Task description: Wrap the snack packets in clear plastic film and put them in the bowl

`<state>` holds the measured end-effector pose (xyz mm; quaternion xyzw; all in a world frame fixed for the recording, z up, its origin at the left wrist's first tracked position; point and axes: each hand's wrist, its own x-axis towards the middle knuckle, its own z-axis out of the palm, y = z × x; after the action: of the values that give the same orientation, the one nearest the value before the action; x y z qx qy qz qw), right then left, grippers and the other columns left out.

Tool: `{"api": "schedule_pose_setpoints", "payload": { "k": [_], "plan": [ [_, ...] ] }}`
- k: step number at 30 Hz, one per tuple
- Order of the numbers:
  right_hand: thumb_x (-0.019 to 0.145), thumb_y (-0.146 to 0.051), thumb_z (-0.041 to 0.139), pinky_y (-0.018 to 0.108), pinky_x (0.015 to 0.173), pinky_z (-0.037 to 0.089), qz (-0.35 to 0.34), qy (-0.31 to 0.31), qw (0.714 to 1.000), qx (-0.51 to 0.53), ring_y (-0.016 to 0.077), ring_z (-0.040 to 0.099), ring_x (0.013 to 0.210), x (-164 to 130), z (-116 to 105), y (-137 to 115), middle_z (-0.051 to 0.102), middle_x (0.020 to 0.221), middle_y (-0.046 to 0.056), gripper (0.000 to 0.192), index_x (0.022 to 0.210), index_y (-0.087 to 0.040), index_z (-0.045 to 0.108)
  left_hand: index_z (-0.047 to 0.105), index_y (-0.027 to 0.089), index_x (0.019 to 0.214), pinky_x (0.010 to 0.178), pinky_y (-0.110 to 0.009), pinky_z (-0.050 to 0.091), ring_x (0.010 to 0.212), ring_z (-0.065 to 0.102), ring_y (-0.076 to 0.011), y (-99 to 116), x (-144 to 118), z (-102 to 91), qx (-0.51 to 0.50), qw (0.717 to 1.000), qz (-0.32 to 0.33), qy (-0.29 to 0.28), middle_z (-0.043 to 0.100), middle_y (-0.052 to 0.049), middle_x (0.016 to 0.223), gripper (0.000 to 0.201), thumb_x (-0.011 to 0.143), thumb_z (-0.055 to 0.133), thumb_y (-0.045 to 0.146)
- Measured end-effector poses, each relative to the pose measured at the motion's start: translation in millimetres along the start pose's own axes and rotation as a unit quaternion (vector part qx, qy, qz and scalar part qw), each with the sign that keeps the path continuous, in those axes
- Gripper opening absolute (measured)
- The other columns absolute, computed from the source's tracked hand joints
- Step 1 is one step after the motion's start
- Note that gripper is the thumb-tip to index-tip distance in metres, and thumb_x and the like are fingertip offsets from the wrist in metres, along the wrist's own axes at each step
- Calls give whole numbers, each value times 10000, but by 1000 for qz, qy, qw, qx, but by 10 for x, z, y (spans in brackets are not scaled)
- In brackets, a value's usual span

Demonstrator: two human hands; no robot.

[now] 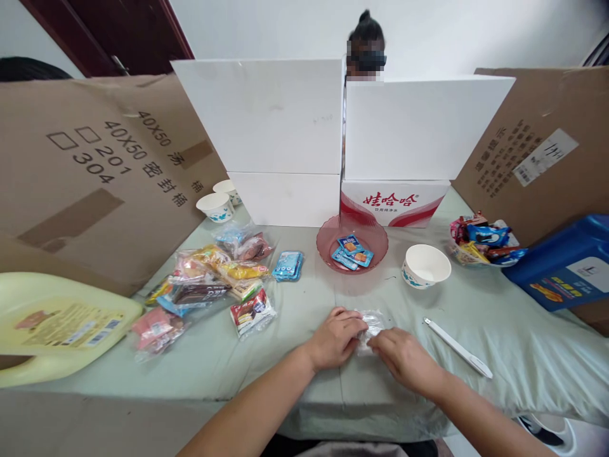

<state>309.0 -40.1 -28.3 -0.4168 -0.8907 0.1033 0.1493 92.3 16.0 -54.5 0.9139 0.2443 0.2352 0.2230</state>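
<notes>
Left hand and right hand rest on the pale green cloth, fingers of both pinching a small clear plastic packet held between them. Beyond the hands: pink bowl holding blue sachets, white paper cup just to its right, white pen-like stick lying right of the right hand. Heap of wrapped snacks to the left, yellow jug on its side at far left, blue jug at far right, second snack pile near it, white boxes and cardboard walling the back.
</notes>
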Motion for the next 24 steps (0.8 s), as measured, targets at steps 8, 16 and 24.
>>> {"api": "schedule_pose_setpoints", "payload": {
  "k": [8,16,24],
  "plan": [
    [961,-174,446,301,728,378,61,49,991,-112,186,549,791,500,180,330,614,802,43,190,867,-195,611,321,164,1362,1064,-451,398,1356,371,-240,-62,-31,35,-11,998,-25,64,412,-171,1421,639,752,414,1],
    [936,-237,506,316,756,362,99,90,979,-155,206,499,824,495,326,333,583,833,48,126,879,-207,614,650,207,923,979,-445,423,1096,493,-250,-8,23,16,66,992,-84,66,623,-75,1077,133,911,523,242],
    [893,-149,453,424,970,391,144,149,965,-162,275,470,1194,366,207,357,602,1196,141,264,1091,-155,628,615,216,950,970,-448,405,1132,475,-264,8,56,44,71,988,-123,56,638,-49,1103,144,812,652,194]
  ]
}}
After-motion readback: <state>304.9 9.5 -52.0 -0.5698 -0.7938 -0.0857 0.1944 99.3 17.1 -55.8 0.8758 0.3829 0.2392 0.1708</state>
